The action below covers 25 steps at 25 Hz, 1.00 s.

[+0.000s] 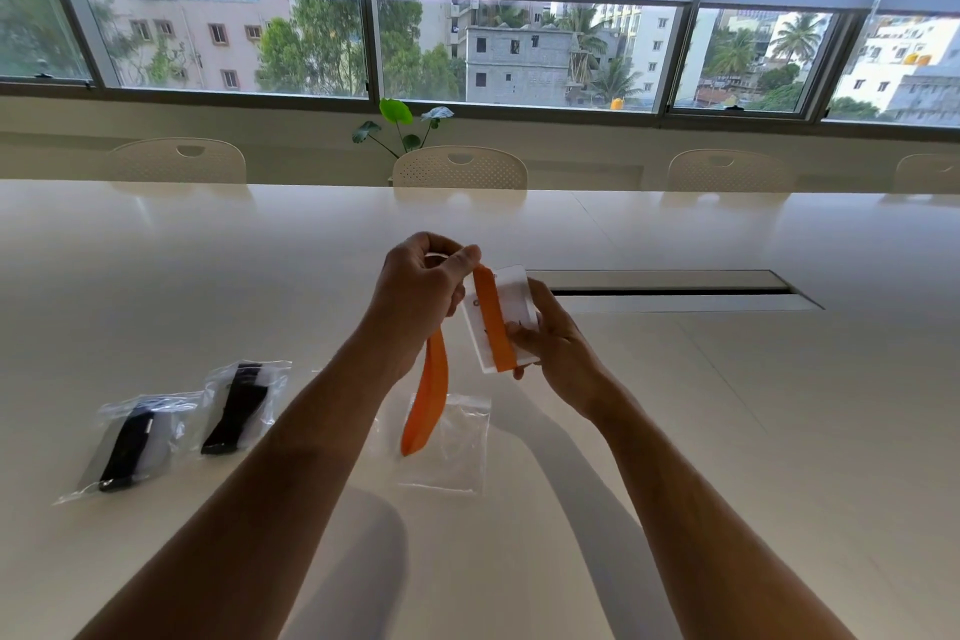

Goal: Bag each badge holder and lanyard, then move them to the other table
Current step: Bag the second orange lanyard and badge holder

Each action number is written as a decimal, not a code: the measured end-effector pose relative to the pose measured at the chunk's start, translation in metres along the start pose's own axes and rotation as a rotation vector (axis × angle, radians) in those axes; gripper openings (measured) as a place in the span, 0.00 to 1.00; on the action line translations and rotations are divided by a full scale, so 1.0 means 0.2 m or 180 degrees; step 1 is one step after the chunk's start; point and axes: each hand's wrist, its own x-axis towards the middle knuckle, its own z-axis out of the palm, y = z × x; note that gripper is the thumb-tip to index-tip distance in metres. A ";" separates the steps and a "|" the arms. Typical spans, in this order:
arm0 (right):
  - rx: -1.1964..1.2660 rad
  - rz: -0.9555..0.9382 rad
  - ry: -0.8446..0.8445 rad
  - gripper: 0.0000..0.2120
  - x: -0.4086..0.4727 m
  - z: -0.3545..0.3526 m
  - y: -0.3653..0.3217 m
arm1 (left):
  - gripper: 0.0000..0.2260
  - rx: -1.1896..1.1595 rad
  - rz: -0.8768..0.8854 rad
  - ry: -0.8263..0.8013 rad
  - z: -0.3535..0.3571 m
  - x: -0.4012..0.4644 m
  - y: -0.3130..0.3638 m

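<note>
Above the table's middle, my right hand (556, 343) grips a white badge holder (511, 299) by its lower right edge. An orange lanyard (431, 400) lies across the holder's face and hangs down in a loop. My left hand (421, 286) pinches the lanyard at the holder's top. Under the loop, an empty clear plastic bag (457, 452) lies flat on the table. Two filled clear bags, each with a black lanyard and holder inside, lie at the near left: bag one (130, 447) and bag two (241, 405).
The long white table (727, 431) has a recessed cable slot (670, 291) right of my hands. Several white chairs (460, 167) stand along the far side. A green plant (400, 125) sits below the windows.
</note>
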 end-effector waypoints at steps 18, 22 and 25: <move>0.0366 0.0109 -0.0614 0.19 -0.08 -0.01 -0.03 | 0.14 0.1197 0.0920 0.0112 -0.05 0.05 0.00; 0.0391 0.0164 -0.0774 0.20 -0.09 -0.02 -0.02 | 0.14 0.1329 0.0886 0.0243 -0.03 0.06 -0.05; 0.0515 0.0108 -0.0718 0.21 -0.11 -0.03 -0.01 | 0.14 0.1411 0.0729 0.0123 -0.03 0.07 -0.09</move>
